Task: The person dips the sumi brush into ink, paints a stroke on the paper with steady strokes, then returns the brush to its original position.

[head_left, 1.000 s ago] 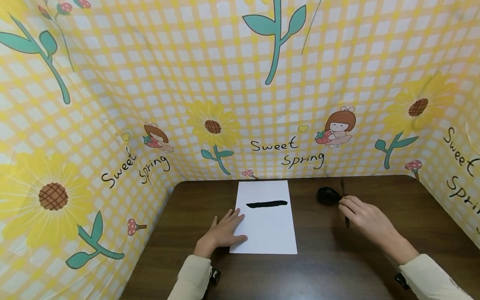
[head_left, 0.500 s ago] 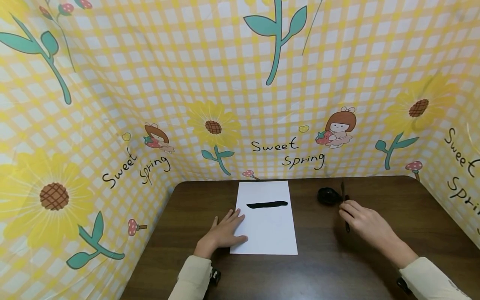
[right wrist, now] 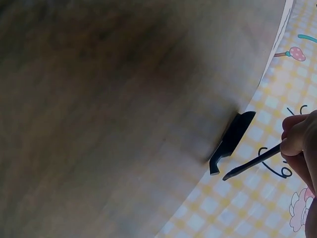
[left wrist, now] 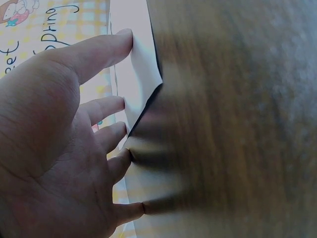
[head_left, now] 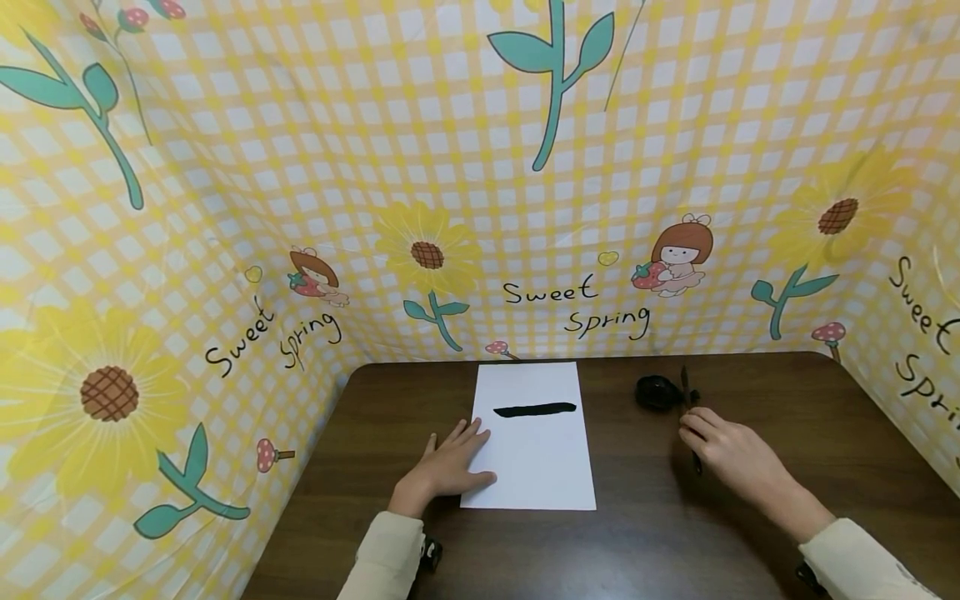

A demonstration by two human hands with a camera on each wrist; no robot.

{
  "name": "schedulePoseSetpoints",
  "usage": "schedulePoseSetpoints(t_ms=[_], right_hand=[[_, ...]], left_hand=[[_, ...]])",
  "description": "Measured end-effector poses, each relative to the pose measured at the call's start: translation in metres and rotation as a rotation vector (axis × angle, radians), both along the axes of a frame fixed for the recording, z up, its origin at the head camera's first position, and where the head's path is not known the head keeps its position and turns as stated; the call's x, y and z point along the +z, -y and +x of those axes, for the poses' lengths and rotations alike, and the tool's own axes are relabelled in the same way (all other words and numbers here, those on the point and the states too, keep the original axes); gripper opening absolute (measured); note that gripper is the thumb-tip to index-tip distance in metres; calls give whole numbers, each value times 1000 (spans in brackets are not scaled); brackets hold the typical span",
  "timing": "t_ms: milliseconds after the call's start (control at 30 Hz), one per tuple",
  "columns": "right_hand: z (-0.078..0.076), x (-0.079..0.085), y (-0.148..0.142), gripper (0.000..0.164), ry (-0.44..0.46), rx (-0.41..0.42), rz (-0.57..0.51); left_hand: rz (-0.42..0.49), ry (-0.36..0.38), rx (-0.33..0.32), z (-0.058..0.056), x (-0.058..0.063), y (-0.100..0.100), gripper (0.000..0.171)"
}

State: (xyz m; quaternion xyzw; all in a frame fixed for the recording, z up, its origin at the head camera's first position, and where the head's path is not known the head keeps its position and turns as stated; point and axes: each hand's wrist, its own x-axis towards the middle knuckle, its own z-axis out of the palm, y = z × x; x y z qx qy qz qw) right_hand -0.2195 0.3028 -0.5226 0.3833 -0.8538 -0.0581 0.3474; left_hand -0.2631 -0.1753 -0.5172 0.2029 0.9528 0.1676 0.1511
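A white sheet of paper [head_left: 536, 462] lies on the brown table, with one thick black stroke [head_left: 535, 410] across its upper half. My left hand [head_left: 442, 468] rests on the sheet's left edge, fingers spread. In my right hand [head_left: 735, 450] I pinch a slim dark ink brush [right wrist: 255, 162]. It stands nearly upright, its lower end pointing down and apart from the black dish [head_left: 656, 392]. That dish has a short handle on its right side [right wrist: 215, 166], which the brush end is close to in the right wrist view.
The brown wooden table [head_left: 630, 550] has rounded far corners. A yellow checked cloth [head_left: 525, 192] printed with sunflowers and lettering surrounds it at the back and both sides. Dark devices sit on both wrists.
My right hand has drawn slightly back toward me with the brush, uncovering more of the dish's handle. The left hand and the paper have kept their places.
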Motion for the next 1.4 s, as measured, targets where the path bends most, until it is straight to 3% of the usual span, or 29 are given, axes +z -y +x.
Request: schedulePoseSetpoints(t_ms=[633,1400], right_hand=[[5,-5,6,39,4,-49,44],[3,-10,6,34,29,-5,64]], left_hand=[[9,-5,-4,-1,-1,0,82],[-3,-3,-11,-2,-3,1,81]])
